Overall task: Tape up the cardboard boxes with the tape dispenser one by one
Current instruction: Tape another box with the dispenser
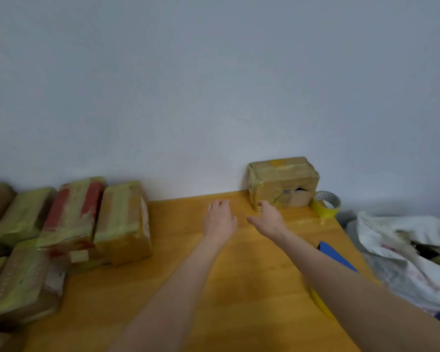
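R hand (267,217) fingertips touch box (282,181) at table's (178,288) far edge, thumb spread, no grip; L hand (220,217) open, empty. Box looks taped already, as do 5+ taped boxes (87,224) piled left.

Both arms outstretched, left hand (220,219) and right hand (267,219) palm-down (fingers (220,205) loose).

Dim, flat, bluish light; soft blur throughout; wide-angle stretching toward edges.

Head-worn view down onto table (252,275)
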Tool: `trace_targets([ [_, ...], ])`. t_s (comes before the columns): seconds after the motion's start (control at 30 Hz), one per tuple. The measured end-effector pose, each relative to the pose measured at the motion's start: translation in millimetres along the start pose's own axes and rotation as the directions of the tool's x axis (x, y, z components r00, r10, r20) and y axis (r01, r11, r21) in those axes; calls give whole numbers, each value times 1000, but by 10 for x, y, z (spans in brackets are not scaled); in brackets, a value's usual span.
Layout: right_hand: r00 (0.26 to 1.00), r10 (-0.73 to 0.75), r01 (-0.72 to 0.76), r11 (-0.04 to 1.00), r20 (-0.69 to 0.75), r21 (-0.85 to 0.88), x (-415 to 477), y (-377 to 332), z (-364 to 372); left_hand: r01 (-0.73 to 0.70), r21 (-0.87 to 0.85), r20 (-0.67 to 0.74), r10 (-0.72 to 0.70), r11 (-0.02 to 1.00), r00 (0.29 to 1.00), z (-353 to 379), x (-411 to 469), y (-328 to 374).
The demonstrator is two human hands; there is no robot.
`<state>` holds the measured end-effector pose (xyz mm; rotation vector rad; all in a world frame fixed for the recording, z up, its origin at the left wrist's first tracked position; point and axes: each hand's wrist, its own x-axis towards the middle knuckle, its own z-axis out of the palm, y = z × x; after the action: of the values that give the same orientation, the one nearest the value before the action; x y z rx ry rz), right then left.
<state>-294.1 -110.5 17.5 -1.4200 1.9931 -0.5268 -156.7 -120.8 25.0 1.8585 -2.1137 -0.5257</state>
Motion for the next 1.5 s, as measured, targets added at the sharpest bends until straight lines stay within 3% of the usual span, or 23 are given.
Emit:
trace_targets([
  [0.27,999,43,-39,993,-32,110,481,799,-724,100,-110,53,-94,989,994,540,242,975],
  [0.53,981,138,-100,963,-137,250,1145,1100,-1094,248,-346,48,-247,905,968,662,857,1163],
  [0.73,985,150,-122,951,-80,284,1534,1160,-1163,333,-526,148,-302,783,942,778,1298,1049],
  [0.97,999,31,-27,990,-24,140,1201,859,-803,487,-463,6,-547,740,837,520,1108,403],
  [1.17,994,87,-87,996,63,-3,674,916,-664,539,-343,78,-548,770,833,412,622,54],
  [1.37,994,106,-104,993,33,-50,205,1111,-667,528,-490,126,-543,694,830,541,86,197],
  [1.5,994,105,-103,992,27,-79,-49,1271,-689,489,-450,87,-509,747,856,561,-226,304],
])
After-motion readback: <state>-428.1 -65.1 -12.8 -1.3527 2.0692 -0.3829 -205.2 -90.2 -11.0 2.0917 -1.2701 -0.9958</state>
